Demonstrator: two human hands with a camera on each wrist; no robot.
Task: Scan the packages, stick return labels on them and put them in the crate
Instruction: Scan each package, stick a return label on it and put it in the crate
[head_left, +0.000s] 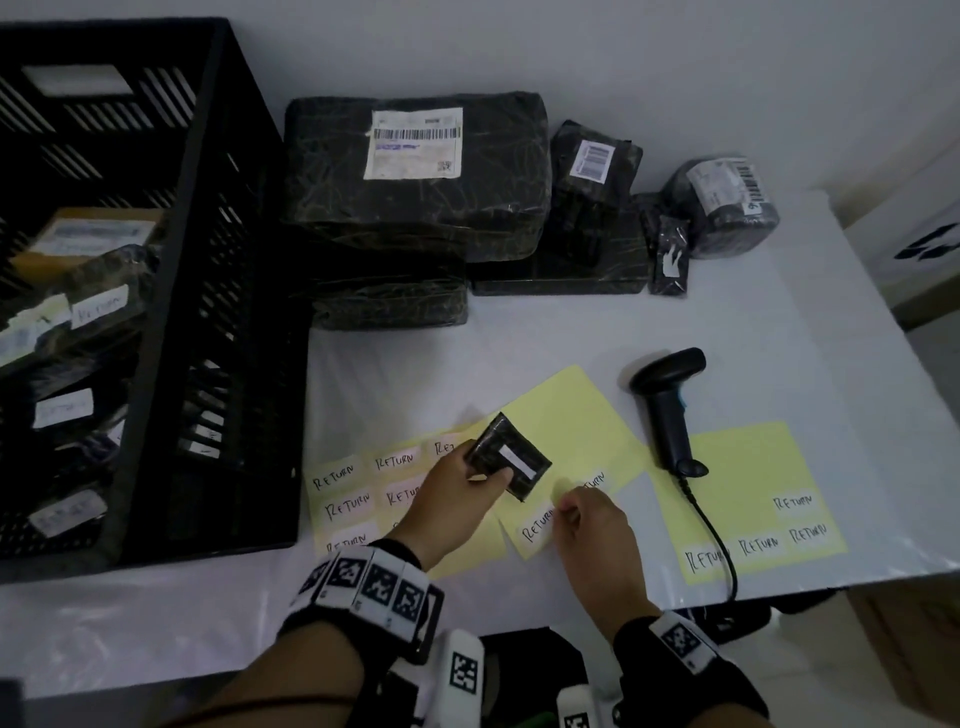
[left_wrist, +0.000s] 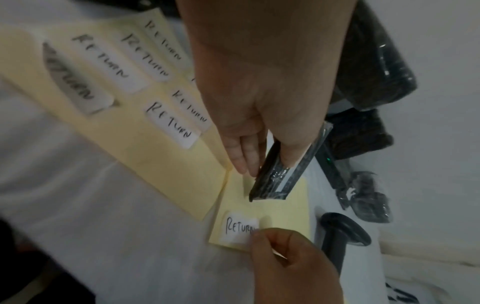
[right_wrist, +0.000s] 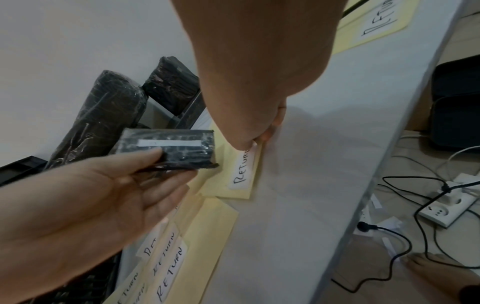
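White-covered table (head_left: 779, 322): left hand (head_left: 457, 499) gripping small black package (head_left: 511, 462), right hand (head_left: 592, 530) pinching RETURN label (head_left: 537, 527).

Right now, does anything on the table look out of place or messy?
Only small things. The yellow label sheets lie askew and overlap, and the scanner lies on its side across one. The left hand holds a small package; the right hand pinches a label. No damage shows.

Crates (head_left: 156, 291): one, black.
Scanners (head_left: 670, 405): one.
Yellow backing sheets (head_left: 748, 499): three.
Wrapped packages on the table (head_left: 415, 171): seven at least, one of them held.
Labelled packages in the crate (head_left: 78, 312): number cannot be told.
Hands: two.
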